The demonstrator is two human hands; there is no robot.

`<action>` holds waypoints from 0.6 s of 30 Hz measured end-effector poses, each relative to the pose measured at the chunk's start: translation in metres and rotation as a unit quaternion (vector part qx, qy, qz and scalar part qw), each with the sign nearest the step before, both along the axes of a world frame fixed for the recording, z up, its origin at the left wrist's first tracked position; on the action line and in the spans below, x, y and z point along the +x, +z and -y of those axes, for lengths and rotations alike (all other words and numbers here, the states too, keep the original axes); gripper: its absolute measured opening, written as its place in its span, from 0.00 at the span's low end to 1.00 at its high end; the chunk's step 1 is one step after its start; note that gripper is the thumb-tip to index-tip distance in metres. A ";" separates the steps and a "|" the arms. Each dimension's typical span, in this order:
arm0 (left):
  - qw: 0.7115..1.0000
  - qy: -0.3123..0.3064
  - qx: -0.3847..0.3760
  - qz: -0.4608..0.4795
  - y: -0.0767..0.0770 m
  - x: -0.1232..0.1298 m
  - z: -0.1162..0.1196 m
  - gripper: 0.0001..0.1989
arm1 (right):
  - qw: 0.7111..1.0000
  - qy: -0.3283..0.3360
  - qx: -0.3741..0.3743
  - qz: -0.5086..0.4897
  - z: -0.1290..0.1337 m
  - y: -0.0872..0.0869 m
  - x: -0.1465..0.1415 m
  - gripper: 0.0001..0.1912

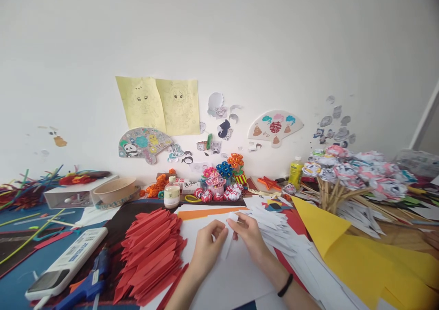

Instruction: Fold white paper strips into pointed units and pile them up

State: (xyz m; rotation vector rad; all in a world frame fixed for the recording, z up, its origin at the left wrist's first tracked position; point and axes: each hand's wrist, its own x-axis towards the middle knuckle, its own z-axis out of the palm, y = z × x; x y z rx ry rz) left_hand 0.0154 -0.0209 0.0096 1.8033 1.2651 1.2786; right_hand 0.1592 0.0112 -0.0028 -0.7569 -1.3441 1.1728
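In the middle of the head view, my left hand (207, 245) and my right hand (252, 237) pinch a narrow folded strip of white paper (227, 245) between them. The strip's upper end is at the fingertips, and its tail hangs down toward me. Under both hands lies a large white sheet of paper (236, 280). Left of my left hand is a thick pile of folded red paper strips (151, 255). Beyond my right hand, folded white paper strips (274, 225) are heaped. A black band circles my right wrist.
A blue glue gun (91, 282) and a white power strip (68, 262) lie at left. Yellow paper (373, 259) covers the right side. Paper flowers on sticks (350, 175), a glue bottle (295, 173) and a small jar (172, 193) line the back, before the wall.
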 end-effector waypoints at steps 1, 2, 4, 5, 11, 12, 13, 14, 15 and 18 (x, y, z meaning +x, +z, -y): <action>0.999 -0.024 -0.016 0.032 -0.001 0.000 -0.001 0.15 | 1.000 0.021 -0.006 -0.004 0.001 0.001 0.000 0.15; 0.996 -0.050 -0.035 0.066 -0.002 0.000 -0.001 0.16 | 0.999 0.043 -0.012 -0.008 0.003 0.003 0.000 0.15; 0.985 -0.093 -0.076 0.127 -0.001 -0.001 -0.001 0.18 | 0.996 0.086 -0.018 -0.009 0.005 0.006 0.003 0.16; 0.979 -0.105 -0.097 0.146 -0.001 -0.002 -0.001 0.19 | 0.994 0.104 -0.015 -0.007 0.005 0.007 0.004 0.16; 0.991 -0.072 -0.075 0.079 0.001 -0.005 -0.001 0.18 | 0.992 0.129 0.005 -0.015 -0.001 0.005 0.010 0.15; 0.996 -0.057 -0.050 0.049 0.001 -0.005 -0.001 0.16 | 0.992 0.122 0.005 -0.010 -0.003 0.004 0.011 0.15; 0.998 -0.046 -0.032 0.025 0.001 -0.005 -0.002 0.15 | 0.993 0.117 0.005 -0.003 -0.004 0.003 0.011 0.16; 0.999 -0.041 -0.024 0.010 0.001 -0.004 -0.002 0.14 | 0.994 0.113 0.006 0.004 -0.006 0.003 0.011 0.16; 0.999 -0.041 -0.024 0.003 0.001 -0.004 -0.002 0.14 | 0.994 0.112 0.006 0.008 -0.007 0.002 0.011 0.16; 0.998 -0.062 -0.033 0.003 0.004 -0.004 -0.001 0.13 | 0.993 0.117 0.009 0.009 -0.008 0.002 0.012 0.16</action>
